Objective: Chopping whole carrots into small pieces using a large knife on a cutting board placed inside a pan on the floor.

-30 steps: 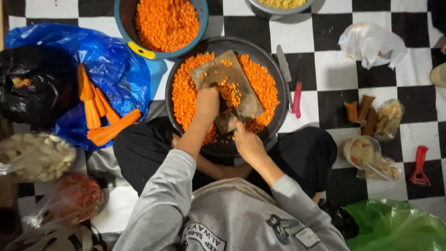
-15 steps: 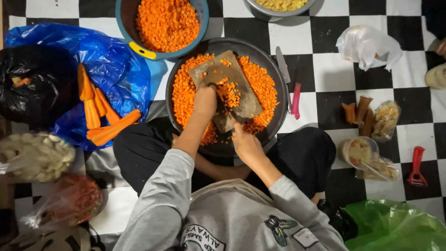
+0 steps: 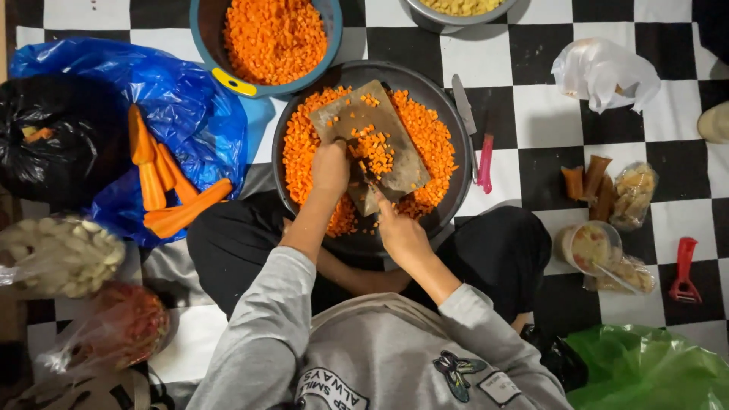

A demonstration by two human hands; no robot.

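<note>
Carrot dice (image 3: 373,152) on cutting board (image 3: 372,125), centre frame, inside dark basin (image 3: 448,99). Your left hand (image 3: 331,168) pins pieces on board; right hand (image 3: 401,234) grips knife (image 3: 364,176). Basin and upper blue bowl (image 3: 275,38) already heaped with dice. Whole carrots (image 3: 163,186) at left on blue bag (image 3: 99,76) still uncut.

Floor: black and white checkerboard tile floor (image 3: 562,114), seen from straight above, filling the whole view.
Surface: glossy squares with faint grey smudges on the white ones.
Light: even indoor light, soft shadows, mild glare on the white tiles.
Left edge: a thin strip of pale brown surface (image 3: 2,19) runs along the border.
Walls, windows, furniture: out of view.
</note>
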